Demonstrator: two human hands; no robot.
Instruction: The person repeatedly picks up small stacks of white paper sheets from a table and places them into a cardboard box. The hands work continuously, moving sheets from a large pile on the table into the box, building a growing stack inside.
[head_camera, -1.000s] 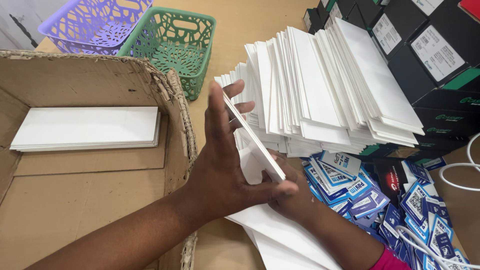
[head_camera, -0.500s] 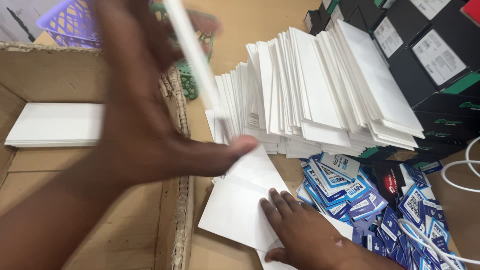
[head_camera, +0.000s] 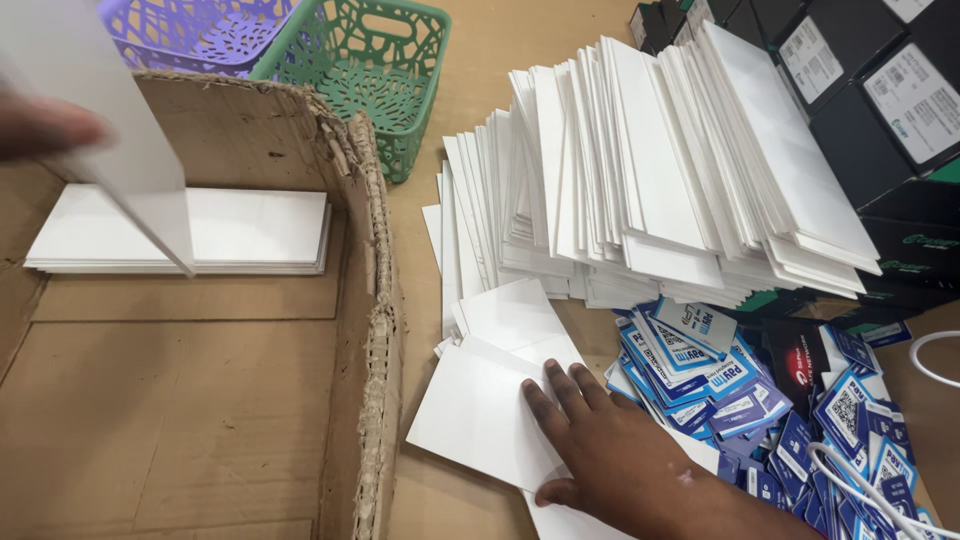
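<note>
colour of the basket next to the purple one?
Green, with an openwork lattice pattern; the head view, the only one, shows it.

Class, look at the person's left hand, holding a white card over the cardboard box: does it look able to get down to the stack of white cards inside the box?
Probably yes. The left hand holds its white card just above the stack of white cards, and the cardboard box is open on top, with nothing between them.
</note>
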